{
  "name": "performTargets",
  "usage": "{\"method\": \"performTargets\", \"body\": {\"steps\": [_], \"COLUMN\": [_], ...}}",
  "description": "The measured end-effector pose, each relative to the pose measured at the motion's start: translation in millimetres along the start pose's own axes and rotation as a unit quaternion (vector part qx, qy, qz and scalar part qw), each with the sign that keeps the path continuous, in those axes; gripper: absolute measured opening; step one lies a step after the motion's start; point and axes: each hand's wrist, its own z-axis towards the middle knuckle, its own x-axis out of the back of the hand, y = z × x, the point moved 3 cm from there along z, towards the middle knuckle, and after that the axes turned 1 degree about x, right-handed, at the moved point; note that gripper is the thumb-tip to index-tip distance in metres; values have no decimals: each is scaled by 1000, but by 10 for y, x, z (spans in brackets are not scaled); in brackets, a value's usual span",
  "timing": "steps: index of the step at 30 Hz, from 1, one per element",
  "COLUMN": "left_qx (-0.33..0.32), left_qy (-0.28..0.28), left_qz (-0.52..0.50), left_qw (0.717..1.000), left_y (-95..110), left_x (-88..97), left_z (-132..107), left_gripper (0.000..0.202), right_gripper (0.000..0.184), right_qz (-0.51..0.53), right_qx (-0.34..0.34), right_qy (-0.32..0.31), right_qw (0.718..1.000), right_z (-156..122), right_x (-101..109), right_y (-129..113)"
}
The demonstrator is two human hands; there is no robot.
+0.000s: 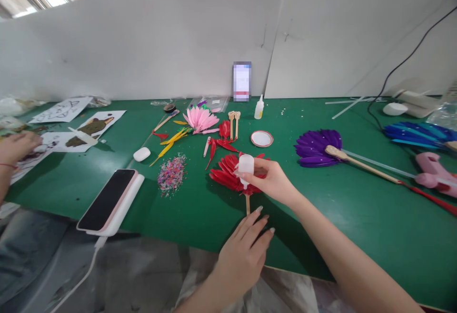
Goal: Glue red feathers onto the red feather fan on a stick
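My right hand (pixel 273 179) is closed around a small white glue bottle (pixel 246 164), which is tipped with its nozzle down over the base of a red feather fan (pixel 224 172). The fan lies on the green table with its wooden handle (pixel 248 203) toward me. My left hand (pixel 244 251) rests at the lower end of that handle, its fingers stretched out and a little apart; the handle's end is hidden under them. Just behind the fan lie loose red feathers (pixel 213 153) and a round white lid with a red rim (pixel 262 138).
Confetti-like sequins (pixel 172 175) lie left of the fan. A phone on a power bank (pixel 110 201) sits at the front edge. Purple fan (pixel 317 148) and pink glue gun (pixel 433 172) lie right. Another glue bottle (pixel 259 109) stands behind. Another person's hand (pixel 19 146) is far left.
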Motion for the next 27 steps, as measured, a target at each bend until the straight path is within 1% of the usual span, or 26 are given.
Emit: {"method": "performTargets", "body": {"steps": [4, 8, 13, 17, 27], "left_qx": [-4, -2, -2, 1, 0], "left_qy": [2, 1, 4, -6, -1], "left_qz": [2, 1, -1, -3, -2], "left_qw": [1000, 1000, 1000, 1000, 1000], "left_y": [0, -3, -3, -5, -3], "left_x": [1, -2, -2, -8, -5], "left_z": [0, 4, 1, -6, 5], "left_gripper": [39, 39, 39, 39, 39], "right_gripper": [27, 27, 27, 28, 27], "right_qz": [-91, -106, -86, -65, 4], "right_qx": [-2, 6, 14, 5, 9], "right_qy": [-10, -15, -28, -26, -50], "right_qw": [996, 994, 996, 998, 999], "right_z": [-1, -1, 4, -2, -48], "right_x": [79, 80, 28, 0, -92], "right_y": [6, 15, 40, 58, 9]}}
